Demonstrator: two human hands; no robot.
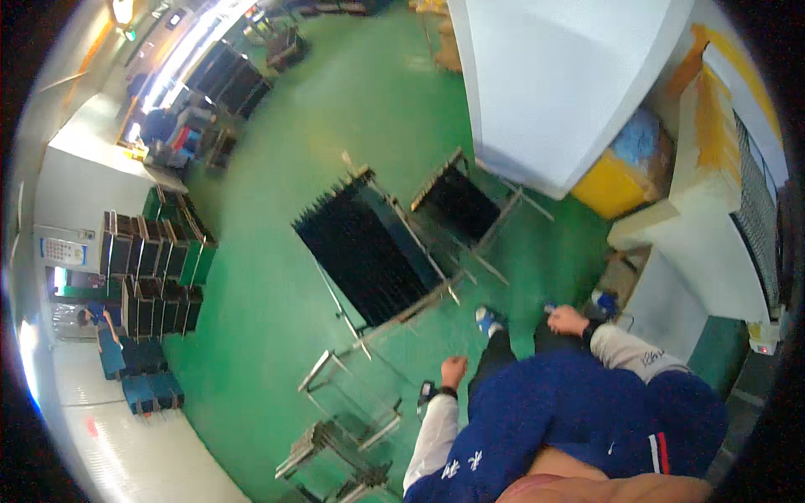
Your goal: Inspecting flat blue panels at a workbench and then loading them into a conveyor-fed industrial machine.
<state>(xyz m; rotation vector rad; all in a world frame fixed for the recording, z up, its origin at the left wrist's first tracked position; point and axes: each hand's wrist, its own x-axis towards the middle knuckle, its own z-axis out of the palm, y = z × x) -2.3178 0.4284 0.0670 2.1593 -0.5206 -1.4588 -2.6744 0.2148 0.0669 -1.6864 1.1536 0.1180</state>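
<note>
My left hand (454, 371) hangs low in front of me with its fingers curled in, and I see nothing in it. My right hand (568, 320) is also curled closed, above my right leg; no held thing shows. A small pale blue patch, perhaps my shoe tip, shows just past its fingers. The hand is nearest to a white machine housing (696, 293) on the right. Ahead of both hands stands a metal-framed rack (360, 251) packed with rows of dark thin pieces. A smaller rack (457, 205) with a similar dark load stands beside it.
Bare metal frames (352, 394) stand at my left. Stacked dark crates (155, 243) line the left wall, with a person in blue (101, 318) near them. Another person (163, 126) is at the far left. A large white machine panel (570, 84) and yellow bin (616, 184) are at right.
</note>
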